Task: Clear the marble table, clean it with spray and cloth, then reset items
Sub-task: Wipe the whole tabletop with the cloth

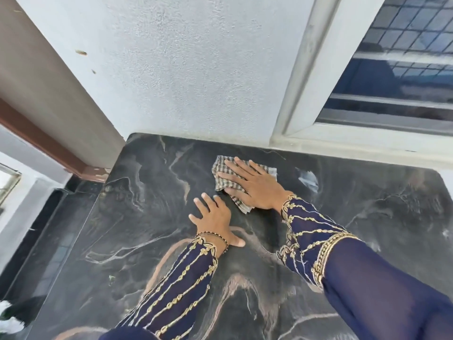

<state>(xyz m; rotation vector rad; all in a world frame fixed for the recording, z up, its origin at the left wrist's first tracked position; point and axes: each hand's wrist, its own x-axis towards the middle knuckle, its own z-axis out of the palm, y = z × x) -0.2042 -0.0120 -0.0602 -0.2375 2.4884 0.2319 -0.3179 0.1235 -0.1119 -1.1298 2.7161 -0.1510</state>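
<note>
A black marble table [137,241] with pale and copper veins fills the lower view. A checked cloth [221,181] lies crumpled on its far middle, near the wall. My right hand [255,184] presses flat on the cloth with straight, spread fingers. My left hand [215,220] rests flat on the bare marble just left of and nearer than the cloth, fingers spread, touching nothing else. A pale wet or foamy smear [308,179] sits on the marble to the right of the cloth. No spray bottle is in view.
A white textured wall [196,69] backs the table. A window with a white frame [294,114] and sill stands at the back right. A brown ledge [49,148] and dark floor lie to the left. Something white [9,320] shows at the bottom left.
</note>
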